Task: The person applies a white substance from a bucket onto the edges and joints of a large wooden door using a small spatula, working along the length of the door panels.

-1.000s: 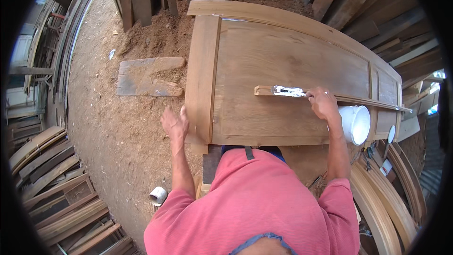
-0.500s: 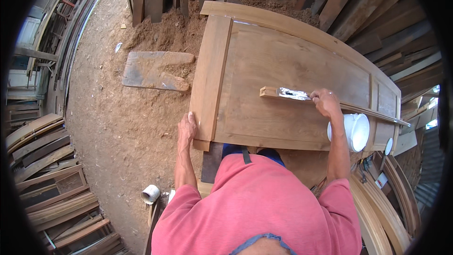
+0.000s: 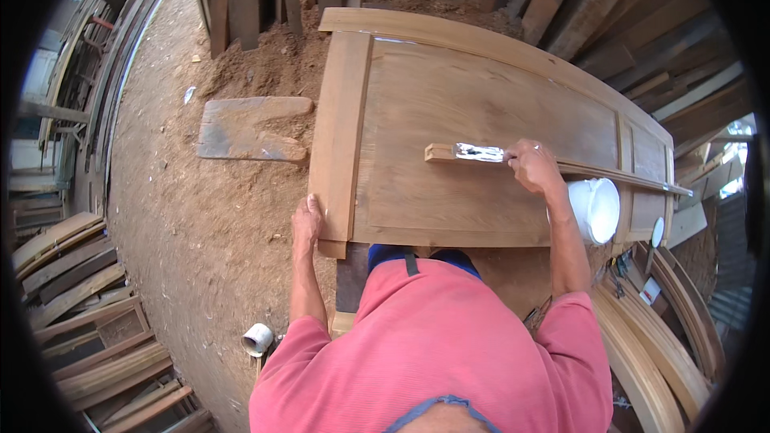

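A panelled wooden door [image 3: 481, 88] lies flat in front of me. At its near left corner my left hand [image 3: 306, 220] is closed against the edge, with part of the fingers hidden. Over the middle of the door, my right hand [image 3: 534, 167] grips a putty knife [image 3: 480, 152] with a flat, shiny blade; its handle is mostly hidden in my fingers. The blade lies along a narrow wooden strip [image 3: 626, 176], near the strip's left end. Just right of my right forearm is a white bucket [image 3: 595, 210], partly hidden by the arm; its contents cannot be made out.
A worn plank [image 3: 253, 128] lies on the sawdust-covered ground [image 3: 233, 200] left of the door. Boards [image 3: 609, 16] lean beyond it, and stacked timber [image 3: 88, 321] lines the left. A white pipe-like cylinder [image 3: 257, 340] sits near my left elbow; curved wood [image 3: 642, 353] lies right.
The whole view has shifted slightly, moving the door, strip and bucket leftward in the picture. My right hand and the blade stay near the strip's left end; my left hand stays on the door's edge.
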`<state>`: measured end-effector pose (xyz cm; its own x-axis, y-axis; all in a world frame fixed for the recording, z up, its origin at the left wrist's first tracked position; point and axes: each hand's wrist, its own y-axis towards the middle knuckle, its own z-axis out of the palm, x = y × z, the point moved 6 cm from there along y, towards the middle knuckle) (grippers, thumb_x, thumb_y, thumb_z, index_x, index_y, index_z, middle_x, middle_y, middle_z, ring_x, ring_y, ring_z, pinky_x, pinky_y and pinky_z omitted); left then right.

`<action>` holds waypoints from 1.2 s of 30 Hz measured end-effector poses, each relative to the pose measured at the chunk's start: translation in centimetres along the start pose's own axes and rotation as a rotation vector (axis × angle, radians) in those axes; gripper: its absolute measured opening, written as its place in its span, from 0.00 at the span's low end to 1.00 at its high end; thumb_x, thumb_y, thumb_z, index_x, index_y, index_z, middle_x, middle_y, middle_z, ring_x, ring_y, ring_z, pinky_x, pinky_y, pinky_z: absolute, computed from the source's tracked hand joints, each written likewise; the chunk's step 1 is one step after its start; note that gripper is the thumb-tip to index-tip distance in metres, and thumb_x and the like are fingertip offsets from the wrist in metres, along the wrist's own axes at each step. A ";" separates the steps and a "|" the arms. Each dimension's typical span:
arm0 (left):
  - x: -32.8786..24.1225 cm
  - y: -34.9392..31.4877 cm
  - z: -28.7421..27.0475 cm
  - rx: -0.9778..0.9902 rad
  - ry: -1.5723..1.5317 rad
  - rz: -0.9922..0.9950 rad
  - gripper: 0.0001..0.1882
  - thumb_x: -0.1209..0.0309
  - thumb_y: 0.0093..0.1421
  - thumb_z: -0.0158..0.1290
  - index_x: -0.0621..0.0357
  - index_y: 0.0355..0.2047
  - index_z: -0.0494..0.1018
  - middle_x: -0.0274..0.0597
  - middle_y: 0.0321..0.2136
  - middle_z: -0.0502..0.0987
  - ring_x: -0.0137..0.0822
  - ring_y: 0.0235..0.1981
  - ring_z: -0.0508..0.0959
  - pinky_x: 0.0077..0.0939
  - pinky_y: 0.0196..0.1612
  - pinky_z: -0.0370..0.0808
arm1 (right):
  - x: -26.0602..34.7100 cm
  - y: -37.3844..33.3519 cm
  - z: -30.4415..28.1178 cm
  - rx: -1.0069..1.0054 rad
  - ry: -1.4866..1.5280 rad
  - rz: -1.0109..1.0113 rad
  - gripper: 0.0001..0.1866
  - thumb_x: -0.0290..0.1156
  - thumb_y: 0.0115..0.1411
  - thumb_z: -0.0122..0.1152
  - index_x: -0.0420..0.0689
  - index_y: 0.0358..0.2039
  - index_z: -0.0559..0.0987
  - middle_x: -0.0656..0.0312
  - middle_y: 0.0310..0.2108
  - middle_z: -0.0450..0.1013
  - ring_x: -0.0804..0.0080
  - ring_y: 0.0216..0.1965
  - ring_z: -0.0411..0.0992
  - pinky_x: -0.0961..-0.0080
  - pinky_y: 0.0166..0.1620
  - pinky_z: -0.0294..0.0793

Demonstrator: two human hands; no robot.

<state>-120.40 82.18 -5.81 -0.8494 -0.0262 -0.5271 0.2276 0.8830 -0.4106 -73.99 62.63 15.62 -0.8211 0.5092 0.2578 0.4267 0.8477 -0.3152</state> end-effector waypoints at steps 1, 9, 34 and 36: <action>0.2 0.1 -0.1 0.002 -0.005 -0.013 0.29 0.51 0.73 0.34 0.63 0.53 0.73 0.69 0.48 0.76 0.69 0.52 0.74 0.58 0.54 0.70 | -0.1 -0.4 -0.7 -0.016 0.022 -0.005 0.10 0.28 0.56 0.59 0.42 0.36 0.85 0.48 0.37 0.78 0.46 0.44 0.75 0.55 0.49 0.73; 0.8 0.5 0.0 0.023 -0.040 -0.045 0.31 0.49 0.73 0.32 0.64 0.52 0.73 0.69 0.50 0.75 0.69 0.54 0.73 0.58 0.55 0.69 | -2.4 -3.5 -1.0 -0.091 0.092 -0.009 0.10 0.28 0.60 0.58 0.43 0.39 0.84 0.50 0.39 0.80 0.48 0.46 0.76 0.56 0.51 0.73; 0.6 -1.7 -0.6 0.033 -0.007 -0.128 0.28 0.51 0.72 0.41 0.64 0.56 0.70 0.69 0.48 0.77 0.67 0.53 0.75 0.52 0.57 0.71 | -4.2 -5.1 3.4 -0.394 1.111 0.315 0.14 0.36 0.70 0.54 0.38 0.46 0.76 0.63 0.27 0.74 0.84 0.20 0.65 0.79 0.25 0.68; -0.7 -1.7 -3.4 -0.259 0.079 0.169 0.26 0.54 0.71 0.44 0.65 0.55 0.69 0.65 0.46 0.78 0.63 0.50 0.77 0.52 0.57 0.72 | -3.5 -5.7 4.7 -0.440 1.557 0.369 0.15 0.39 0.71 0.55 0.41 0.47 0.76 0.68 0.28 0.70 0.84 0.21 0.65 0.83 0.26 0.68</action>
<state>-121.77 82.25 -2.21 -0.8462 0.1589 -0.5086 0.2487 0.9619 -0.1134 -75.34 55.28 12.26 0.3678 0.1006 0.9244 0.7893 0.4918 -0.3676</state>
